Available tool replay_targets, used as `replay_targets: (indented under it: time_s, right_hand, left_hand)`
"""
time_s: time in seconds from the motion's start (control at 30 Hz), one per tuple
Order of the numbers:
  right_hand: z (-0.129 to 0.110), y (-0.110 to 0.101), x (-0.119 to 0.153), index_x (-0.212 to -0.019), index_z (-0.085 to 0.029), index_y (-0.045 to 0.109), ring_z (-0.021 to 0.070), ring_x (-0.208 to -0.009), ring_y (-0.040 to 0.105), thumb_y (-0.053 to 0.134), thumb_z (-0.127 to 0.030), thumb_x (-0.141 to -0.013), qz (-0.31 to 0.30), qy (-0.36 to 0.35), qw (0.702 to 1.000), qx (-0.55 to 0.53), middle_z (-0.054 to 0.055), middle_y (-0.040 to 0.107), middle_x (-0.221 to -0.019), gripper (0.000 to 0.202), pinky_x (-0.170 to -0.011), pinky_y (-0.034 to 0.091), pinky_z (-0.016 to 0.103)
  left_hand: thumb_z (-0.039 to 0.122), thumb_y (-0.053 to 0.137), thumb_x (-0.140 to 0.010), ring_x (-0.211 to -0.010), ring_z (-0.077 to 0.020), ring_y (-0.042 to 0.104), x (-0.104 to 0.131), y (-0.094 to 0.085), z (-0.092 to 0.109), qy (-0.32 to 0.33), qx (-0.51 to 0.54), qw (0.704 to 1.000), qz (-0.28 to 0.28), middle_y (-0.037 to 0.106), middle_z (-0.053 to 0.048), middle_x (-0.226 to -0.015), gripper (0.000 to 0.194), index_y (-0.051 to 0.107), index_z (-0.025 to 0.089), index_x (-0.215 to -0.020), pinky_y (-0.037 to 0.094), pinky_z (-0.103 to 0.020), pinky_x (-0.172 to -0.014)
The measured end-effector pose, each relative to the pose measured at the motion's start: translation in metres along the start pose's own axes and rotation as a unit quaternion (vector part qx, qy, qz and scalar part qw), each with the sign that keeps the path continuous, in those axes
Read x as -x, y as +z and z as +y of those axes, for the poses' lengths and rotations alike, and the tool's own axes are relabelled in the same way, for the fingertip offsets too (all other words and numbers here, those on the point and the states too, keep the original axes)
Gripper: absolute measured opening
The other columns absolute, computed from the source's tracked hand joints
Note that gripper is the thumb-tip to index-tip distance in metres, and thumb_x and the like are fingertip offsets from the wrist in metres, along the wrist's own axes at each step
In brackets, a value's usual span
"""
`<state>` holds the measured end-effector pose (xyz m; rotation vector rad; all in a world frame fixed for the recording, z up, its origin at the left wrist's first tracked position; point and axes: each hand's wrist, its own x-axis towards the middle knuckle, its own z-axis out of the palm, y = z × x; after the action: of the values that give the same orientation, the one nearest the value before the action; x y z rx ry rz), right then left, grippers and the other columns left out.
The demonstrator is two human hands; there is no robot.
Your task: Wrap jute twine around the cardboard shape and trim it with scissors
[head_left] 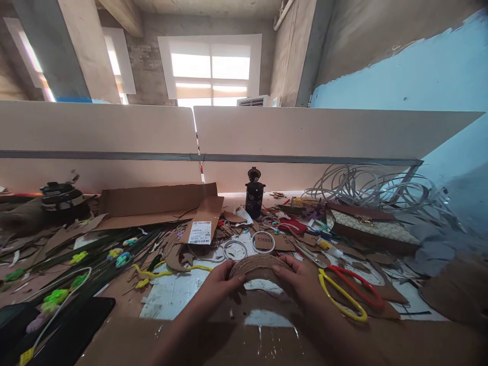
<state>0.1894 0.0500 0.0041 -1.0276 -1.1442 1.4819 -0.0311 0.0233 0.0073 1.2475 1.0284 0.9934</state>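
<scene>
Between my two hands is a curved brown piece (260,263), an arc that looks wound with twine or cord. My left hand (224,280) is closed on its left end, thumb on the near side. At the right end, my right hand (292,274) pinches it the same way. Just behind the arc lie two white rings (264,243), side by side on the littered table. Scissors (343,295) with one yellow and one red handle rest to the right of my right hand. A yellow fuzzy strip (171,272) lies to the left of my left hand.
A black bottle (254,195) with its lid raised stands at the back. Cardboard pieces (160,206) and a labelled flap lie left of it. Coiled clear tubing (362,185) and a patterned bag (366,226) sit at right. Dark stems with fuzzy flowers (57,300) cover the left.
</scene>
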Motion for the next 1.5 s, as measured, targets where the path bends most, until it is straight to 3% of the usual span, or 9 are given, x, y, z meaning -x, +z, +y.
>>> replay_targets:
  time_s: [0.43,0.57,0.67,0.73,0.9,1.0,1.13,1.27,1.5]
  right_hand:
    - [0.003,-0.006,-0.006,-0.092,-0.019,0.074,0.0265,-0.081,0.073,0.089,-0.052,-0.061,0.015,-0.008,1.0,-0.014,0.007,0.079,-0.088,0.048,-0.074,0.055,0.035]
    - [0.01,-0.011,-0.011,-0.093,-0.019,0.077,0.0251,-0.076,0.07,0.074,-0.065,-0.073,0.062,0.015,0.998,-0.001,0.007,0.077,-0.082,0.051,-0.069,0.054,0.033]
    - [0.017,-0.012,-0.014,-0.093,-0.018,0.077,0.0228,-0.069,0.066,0.063,-0.062,-0.082,0.029,-0.009,0.993,0.113,0.007,0.075,-0.078,0.047,-0.062,0.049,0.031]
    - [0.022,-0.01,-0.012,-0.093,-0.02,0.077,0.0225,-0.075,0.065,0.063,-0.048,-0.083,-0.032,-0.057,0.967,0.244,0.006,0.074,-0.084,0.033,-0.066,0.047,0.03]
    - [0.025,0.001,-0.002,-0.087,-0.021,0.075,0.0213,-0.089,0.061,0.06,-0.012,-0.072,-0.09,-0.13,0.836,0.525,0.005,0.069,-0.093,0.023,-0.075,0.041,0.027]
    - [0.011,-0.001,-0.003,-0.085,-0.02,0.075,0.0191,-0.084,0.063,0.063,-0.016,-0.078,-0.11,-0.112,0.829,0.536,0.004,0.07,-0.092,0.015,-0.072,0.04,0.025]
    - [-0.021,-0.034,-0.011,-0.102,-0.023,0.074,0.02,-0.098,0.063,0.059,-0.027,-0.091,0.018,-0.11,0.794,0.598,0.004,0.071,-0.106,0.02,-0.081,0.041,0.026]
    - [-0.04,-0.084,-0.01,-0.111,-0.016,0.069,0.0273,-0.108,0.062,0.057,-0.015,-0.086,0.139,-0.015,0.731,0.668,0.014,0.067,-0.117,0.028,-0.081,0.039,0.031]
    - [-0.037,-0.107,-0.009,-0.112,-0.016,0.066,0.0293,-0.106,0.062,0.057,-0.005,-0.079,0.166,0.036,0.709,0.685,0.017,0.064,-0.122,0.036,-0.071,0.036,0.031]
  left_hand:
    - [0.058,0.08,-0.067,-0.055,-0.0161,0.066,-0.009,-0.008,-0.009,-0.023,0.034,0.998,0.051,0.074,-0.005,-0.071,0.048,0.061,0.019,-0.086,0.045,-0.026,-0.055]
    - [0.052,0.08,-0.07,-0.076,-0.0232,0.075,-0.009,-0.019,-0.005,-0.051,0.084,0.991,0.092,0.078,-0.009,-0.085,0.041,0.064,0.019,-0.089,0.047,-0.028,-0.064]
    - [0.046,0.075,-0.079,-0.079,-0.0227,0.075,-0.007,-0.031,0.001,-0.023,0.121,0.981,0.147,0.079,-0.01,-0.089,0.033,0.066,0.018,-0.094,0.048,-0.028,-0.066]
    - [0.04,0.073,-0.082,-0.075,-0.0203,0.074,-0.007,-0.038,0.006,-0.008,0.15,0.972,0.18,0.079,-0.009,-0.087,0.028,0.066,0.017,-0.096,0.049,-0.027,-0.066]
    - [0.026,0.069,-0.085,-0.063,-0.0166,0.072,-0.008,-0.049,0.012,-0.013,0.209,0.952,0.223,0.078,-0.007,-0.077,0.012,0.064,0.016,-0.09,0.053,-0.026,-0.065]
    - [0.022,0.067,-0.087,-0.059,-0.0162,0.071,-0.011,-0.051,0.01,-0.02,0.206,0.949,0.237,0.078,-0.009,-0.077,0.007,0.063,0.016,-0.088,0.055,-0.026,-0.062]
    - [0.021,0.07,-0.085,-0.06,-0.0164,0.071,-0.014,-0.055,0.007,-0.013,0.197,0.948,0.25,0.079,-0.01,-0.082,0.012,0.067,0.013,-0.093,0.058,-0.026,-0.063]
    - [0.015,0.068,-0.085,-0.059,-0.0169,0.071,-0.016,-0.057,0.005,-0.011,0.197,0.95,0.241,0.079,-0.01,-0.081,0.008,0.068,0.013,-0.093,0.058,-0.026,-0.061]
    - [0.012,0.063,-0.09,-0.059,-0.0179,0.073,-0.016,-0.055,0.008,-0.029,0.197,0.947,0.25,0.079,-0.011,-0.079,0.005,0.065,0.014,-0.094,0.059,-0.025,-0.058]
